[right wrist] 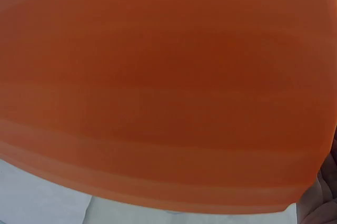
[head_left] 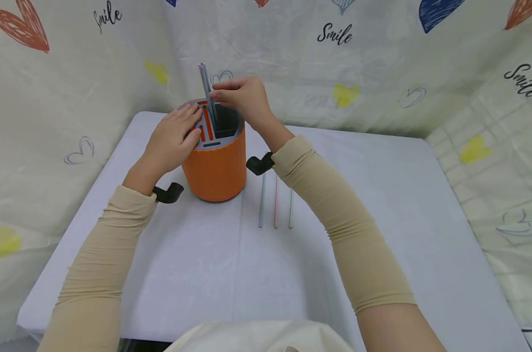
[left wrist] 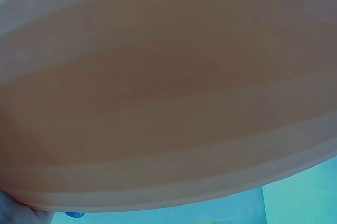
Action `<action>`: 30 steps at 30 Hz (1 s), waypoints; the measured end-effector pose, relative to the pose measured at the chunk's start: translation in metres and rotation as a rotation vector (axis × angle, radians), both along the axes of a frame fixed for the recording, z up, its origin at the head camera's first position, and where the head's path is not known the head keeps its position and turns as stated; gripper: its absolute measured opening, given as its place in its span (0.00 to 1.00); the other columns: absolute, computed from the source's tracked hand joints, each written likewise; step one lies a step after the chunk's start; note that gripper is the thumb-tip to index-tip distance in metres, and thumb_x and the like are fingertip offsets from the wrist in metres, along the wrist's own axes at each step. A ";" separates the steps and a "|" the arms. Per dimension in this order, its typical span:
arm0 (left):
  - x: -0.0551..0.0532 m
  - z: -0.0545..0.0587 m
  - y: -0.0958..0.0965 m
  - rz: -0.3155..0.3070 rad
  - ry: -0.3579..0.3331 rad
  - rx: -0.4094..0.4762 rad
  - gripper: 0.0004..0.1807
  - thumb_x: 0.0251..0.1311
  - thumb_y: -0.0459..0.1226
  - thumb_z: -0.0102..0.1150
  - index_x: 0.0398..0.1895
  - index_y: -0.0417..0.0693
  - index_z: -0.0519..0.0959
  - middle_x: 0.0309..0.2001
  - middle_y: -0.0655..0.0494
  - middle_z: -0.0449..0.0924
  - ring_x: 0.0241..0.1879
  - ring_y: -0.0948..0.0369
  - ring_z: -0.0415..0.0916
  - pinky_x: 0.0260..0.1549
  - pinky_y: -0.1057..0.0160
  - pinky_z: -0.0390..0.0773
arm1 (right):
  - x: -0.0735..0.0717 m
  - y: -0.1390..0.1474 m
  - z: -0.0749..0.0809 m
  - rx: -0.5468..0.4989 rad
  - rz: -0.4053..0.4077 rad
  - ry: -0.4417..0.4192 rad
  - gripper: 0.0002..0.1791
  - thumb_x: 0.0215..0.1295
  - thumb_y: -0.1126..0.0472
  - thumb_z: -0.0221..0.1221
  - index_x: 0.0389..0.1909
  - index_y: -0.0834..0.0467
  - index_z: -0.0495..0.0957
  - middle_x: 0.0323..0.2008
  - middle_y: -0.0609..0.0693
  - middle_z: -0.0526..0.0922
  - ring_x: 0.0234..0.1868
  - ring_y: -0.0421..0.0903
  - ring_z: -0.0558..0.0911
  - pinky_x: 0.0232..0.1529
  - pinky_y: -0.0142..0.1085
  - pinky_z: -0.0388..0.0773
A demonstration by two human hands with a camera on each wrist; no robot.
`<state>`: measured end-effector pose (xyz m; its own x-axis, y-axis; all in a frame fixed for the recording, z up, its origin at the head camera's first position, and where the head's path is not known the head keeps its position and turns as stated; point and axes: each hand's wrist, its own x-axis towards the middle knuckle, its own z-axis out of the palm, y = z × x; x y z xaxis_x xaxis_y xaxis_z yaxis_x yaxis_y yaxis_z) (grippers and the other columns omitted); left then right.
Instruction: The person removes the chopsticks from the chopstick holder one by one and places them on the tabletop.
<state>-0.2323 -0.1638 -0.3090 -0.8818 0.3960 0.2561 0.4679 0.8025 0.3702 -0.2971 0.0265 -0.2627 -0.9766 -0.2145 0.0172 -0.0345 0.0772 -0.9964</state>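
Observation:
An orange cylindrical holder (head_left: 215, 173) with a grey slotted top (head_left: 225, 143) stands upright on the table. My left hand (head_left: 171, 139) rests on the left side of that top, fingers extended over its slots. With thumb and fingers, my right hand (head_left: 248, 98) pinches slim silver-grey sticks (head_left: 205, 80) that rise from the top, beside its large dark opening. Their exact number and lower ends cannot be made out. Both wrist views are mostly filled by the holder's side, with a bit of the left hand (left wrist: 18, 212) and right hand (right wrist: 318, 200) at the lower corners.
Three thin sticks lie side by side right of the holder: a bluish one (head_left: 262, 205), a pink one (head_left: 276, 205) and a green one (head_left: 291, 210). My right forearm partly covers their far ends. A white cloth covers the table (head_left: 195, 274); patterned sheets (head_left: 287, 73) hang behind it.

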 end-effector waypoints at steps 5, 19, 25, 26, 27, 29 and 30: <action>0.001 -0.002 0.000 -0.006 0.002 -0.001 0.28 0.69 0.44 0.32 0.69 0.38 0.57 0.71 0.47 0.54 0.72 0.53 0.45 0.72 0.54 0.43 | 0.002 -0.005 -0.002 0.019 0.000 0.031 0.15 0.49 0.62 0.68 0.40 0.62 0.84 0.41 0.54 0.84 0.38 0.41 0.85 0.40 0.29 0.82; -0.001 -0.001 -0.001 -0.002 0.019 0.005 0.28 0.69 0.44 0.32 0.69 0.39 0.57 0.71 0.47 0.54 0.72 0.54 0.45 0.72 0.54 0.43 | 0.001 -0.008 0.005 0.179 -0.013 0.083 0.14 0.49 0.58 0.69 0.38 0.56 0.85 0.38 0.49 0.85 0.35 0.40 0.84 0.39 0.27 0.81; 0.000 0.000 -0.001 -0.002 0.016 0.001 0.28 0.69 0.44 0.33 0.69 0.39 0.58 0.71 0.47 0.54 0.72 0.54 0.45 0.72 0.55 0.43 | 0.004 -0.006 0.006 0.309 0.049 0.104 0.16 0.51 0.56 0.67 0.43 0.53 0.84 0.41 0.47 0.85 0.38 0.41 0.82 0.42 0.29 0.80; 0.001 0.000 -0.001 -0.001 0.015 0.001 0.28 0.69 0.44 0.33 0.69 0.39 0.58 0.71 0.47 0.54 0.72 0.54 0.45 0.72 0.55 0.43 | 0.004 -0.006 0.006 0.311 0.052 0.101 0.16 0.51 0.56 0.67 0.43 0.53 0.84 0.41 0.47 0.85 0.39 0.41 0.82 0.43 0.29 0.80; 0.001 0.000 -0.001 -0.001 0.015 0.002 0.28 0.69 0.43 0.33 0.69 0.39 0.58 0.71 0.47 0.54 0.72 0.54 0.45 0.72 0.54 0.43 | 0.005 -0.006 0.006 0.318 0.050 0.093 0.16 0.51 0.56 0.67 0.43 0.53 0.84 0.41 0.47 0.85 0.39 0.41 0.82 0.43 0.29 0.80; 0.001 0.000 -0.001 -0.003 0.016 0.000 0.28 0.69 0.44 0.33 0.69 0.39 0.58 0.71 0.47 0.54 0.72 0.54 0.45 0.72 0.54 0.43 | 0.005 -0.006 0.006 0.314 0.040 0.088 0.16 0.52 0.56 0.67 0.44 0.53 0.84 0.42 0.47 0.85 0.40 0.41 0.83 0.43 0.29 0.80; 0.001 0.000 0.000 -0.005 0.016 0.001 0.28 0.69 0.44 0.33 0.69 0.39 0.58 0.71 0.47 0.54 0.72 0.53 0.45 0.72 0.54 0.43 | 0.005 -0.005 0.005 0.303 0.034 0.085 0.16 0.52 0.56 0.66 0.44 0.54 0.84 0.43 0.48 0.85 0.40 0.42 0.84 0.43 0.28 0.80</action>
